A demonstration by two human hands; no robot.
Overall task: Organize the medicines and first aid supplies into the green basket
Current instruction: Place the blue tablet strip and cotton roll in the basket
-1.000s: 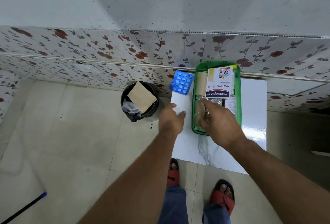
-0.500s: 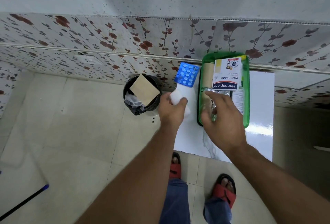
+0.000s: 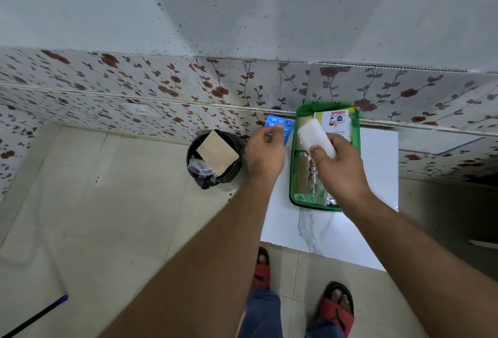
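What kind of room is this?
Probably a room in a home, though which room is unclear: flowered wall panels, a tiled floor, a small black bin, and a white table holding a green basket of medicines.

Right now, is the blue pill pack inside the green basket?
No, the pill pack lies outside the basket, under the left hand.

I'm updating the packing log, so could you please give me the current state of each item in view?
Green basket: on the white board, partly filled.
White pack: held by the right hand, above the basket.
Blue blister pack: outside the basket, left hand at it, grip unclear.
Plaster box: lying in the basket.
Black bin: open, cardboard and plastic inside.
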